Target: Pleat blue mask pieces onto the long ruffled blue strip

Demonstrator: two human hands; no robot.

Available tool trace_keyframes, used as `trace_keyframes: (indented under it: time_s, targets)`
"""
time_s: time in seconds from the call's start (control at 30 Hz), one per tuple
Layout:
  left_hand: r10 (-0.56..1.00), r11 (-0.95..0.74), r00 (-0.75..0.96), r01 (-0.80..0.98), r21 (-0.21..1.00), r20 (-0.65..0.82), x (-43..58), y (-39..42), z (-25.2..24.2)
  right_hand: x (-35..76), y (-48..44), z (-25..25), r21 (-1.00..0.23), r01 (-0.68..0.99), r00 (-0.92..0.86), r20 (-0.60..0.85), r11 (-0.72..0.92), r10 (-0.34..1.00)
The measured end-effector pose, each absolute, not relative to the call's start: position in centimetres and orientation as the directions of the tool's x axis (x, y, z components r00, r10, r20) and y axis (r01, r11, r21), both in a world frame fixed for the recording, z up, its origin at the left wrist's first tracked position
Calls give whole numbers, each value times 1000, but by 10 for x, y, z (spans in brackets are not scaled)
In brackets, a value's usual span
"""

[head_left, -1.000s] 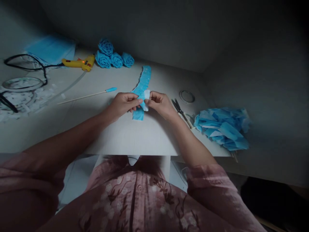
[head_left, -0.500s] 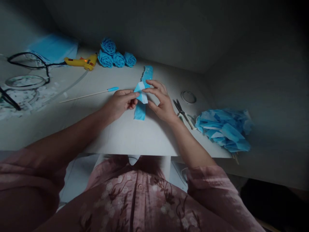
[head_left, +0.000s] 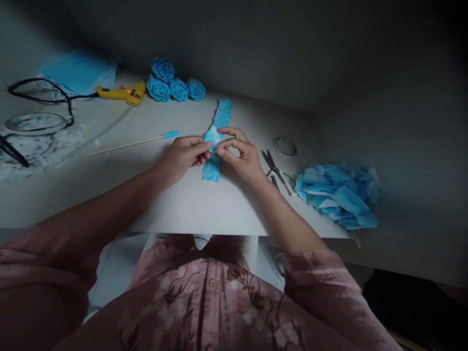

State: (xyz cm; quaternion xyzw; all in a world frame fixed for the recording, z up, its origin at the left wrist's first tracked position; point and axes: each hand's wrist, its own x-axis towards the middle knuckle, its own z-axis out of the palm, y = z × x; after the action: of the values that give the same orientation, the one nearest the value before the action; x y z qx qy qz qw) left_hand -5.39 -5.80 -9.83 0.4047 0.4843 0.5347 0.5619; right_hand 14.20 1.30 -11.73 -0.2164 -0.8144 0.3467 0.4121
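Between my hands is a small folded piece of blue and white paper-like fabric [head_left: 212, 138]. My left hand [head_left: 186, 155] pinches its left side between thumb and fingers. My right hand [head_left: 239, 152] has thumb and index finger closed on its right edge. Beneath lies a long blue strip [head_left: 211, 169], running away from me across the table, partly hidden by the hands and the folded piece. Left of it rests a thin stick [head_left: 131, 145] with a blue wrapped tip [head_left: 170, 134].
Several blue rosettes [head_left: 179, 90] sit at the back beside a yellow glue gun [head_left: 122, 93]. Blue sheets [head_left: 78, 70], a tape roll [head_left: 36, 123] and white scraps lie left. Scissors [head_left: 278, 171], another ring [head_left: 285, 146] and a blue crumpled bundle [head_left: 340, 197] are right.
My right thumb and index finger have closed on the folded piece, where they were apart before. The piece's right flap has been folded in, so less white shows.
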Motion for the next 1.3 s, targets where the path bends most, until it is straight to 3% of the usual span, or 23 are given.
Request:
trace_keyframes:
  time_s: [0.3,0.53,1.1,1.3]
  targets:
    - [998,57,-25,-151,987,-61,-52,-62,-94,135,8,-122,-887,33,-491,388,461,780]
    - [998,43,-32,-97,994,-47,-53,-59,-100,130,10,-124,-943,-39,-491,305,329,816]
    - [999,20,43,29,999,-21,-54,-61,-95,134,6,-116,-947,-26,-533,285,321,797]
    - [996,-16,86,63,998,10,-53,-62,-95,131,-1,-113,-890,69,-428,382,452,819]
